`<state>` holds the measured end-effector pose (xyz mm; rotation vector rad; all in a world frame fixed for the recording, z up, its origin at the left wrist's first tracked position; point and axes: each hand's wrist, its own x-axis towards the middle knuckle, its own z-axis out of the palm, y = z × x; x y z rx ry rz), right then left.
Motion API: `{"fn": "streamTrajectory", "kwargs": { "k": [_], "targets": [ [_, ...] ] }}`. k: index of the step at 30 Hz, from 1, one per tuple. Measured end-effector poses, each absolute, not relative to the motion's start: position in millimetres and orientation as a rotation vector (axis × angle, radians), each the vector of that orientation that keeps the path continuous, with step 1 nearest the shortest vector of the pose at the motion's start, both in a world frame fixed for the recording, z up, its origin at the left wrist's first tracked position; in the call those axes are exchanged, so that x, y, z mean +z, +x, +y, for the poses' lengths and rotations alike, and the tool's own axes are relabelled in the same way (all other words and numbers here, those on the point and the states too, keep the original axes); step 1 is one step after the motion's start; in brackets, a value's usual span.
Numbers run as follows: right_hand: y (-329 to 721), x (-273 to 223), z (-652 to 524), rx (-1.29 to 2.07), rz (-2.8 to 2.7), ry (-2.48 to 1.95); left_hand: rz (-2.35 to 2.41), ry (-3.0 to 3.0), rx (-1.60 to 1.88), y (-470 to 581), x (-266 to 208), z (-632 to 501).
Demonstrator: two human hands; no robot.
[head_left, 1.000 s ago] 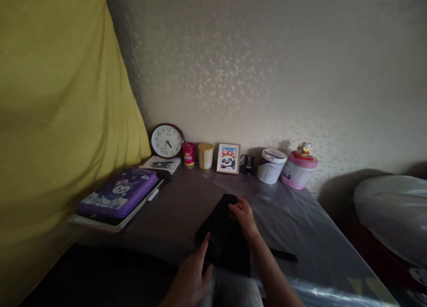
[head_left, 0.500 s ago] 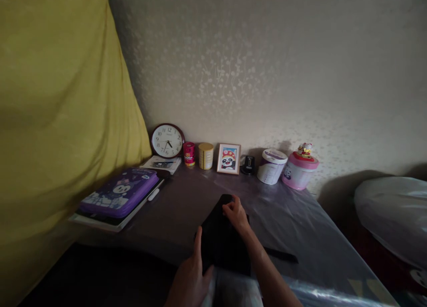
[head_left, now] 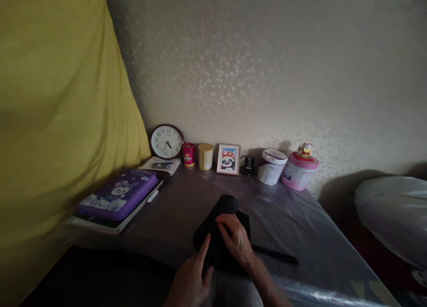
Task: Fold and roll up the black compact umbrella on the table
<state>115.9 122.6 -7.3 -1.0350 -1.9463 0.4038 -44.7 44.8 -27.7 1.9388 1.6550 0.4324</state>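
A black folded item [head_left: 213,229], which looks like fabric, lies at the front of the table. It is too dark to tell its kind; its far end is rounded. From its right side a narrow black strap [head_left: 276,254] runs across the table. My right hand [head_left: 236,240] is on top of the item, its fingers curled and pinching the dark material. At the near left edge, my left hand [head_left: 193,276] rests against it with index finger and thumb stretched apart. Something greyish [head_left: 235,291] shows below the item, between my forearms.
A purple case [head_left: 120,193] lies on books at the left, with a white marker [head_left: 152,196] beside it. Along the wall stand a clock [head_left: 167,141], a red can [head_left: 188,155], a yellow-lidded can [head_left: 205,157], a picture frame [head_left: 228,159] and two tubs [head_left: 271,167].
My right hand has moved from the item's far end nearer to me and slightly left. The far end now looks rounder. My left hand has stayed nearly in place.
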Motion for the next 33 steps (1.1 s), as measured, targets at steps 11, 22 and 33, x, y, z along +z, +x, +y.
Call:
{"fn": "streamTrajectory", "kwargs": {
  "k": [11, 22, 33],
  "targets": [
    [143, -31, 185, 0.117, -2.019, -1.171, 1.618, 1.832, 0.462, -47, -21, 45],
    [130, -23, 163, 0.220, -2.111, -1.098, 1.657, 1.812, 0.406, -47, -23, 47],
    [215, -33, 161, 0.608, -1.296, -1.684, 1.653, 1.726, 0.456, -48, -25, 47]
  ]
}}
